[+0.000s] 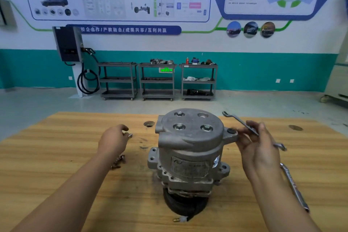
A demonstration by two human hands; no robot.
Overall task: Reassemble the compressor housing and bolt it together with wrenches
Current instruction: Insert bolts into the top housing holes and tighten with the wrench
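Steel wrench (237, 122) in grip of right hand (259, 148), small bolt (130, 135) in pinch of left hand (113, 141).

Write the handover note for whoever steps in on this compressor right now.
Left hand pinches a bolt, left of the compressor.
Right hand holds a wrench beside the cap.
Done: housing stacked upright; three cap holes show bolts.
Left: the far right hole looks empty. Loose bolts lie on the table at left, a second wrench at right.
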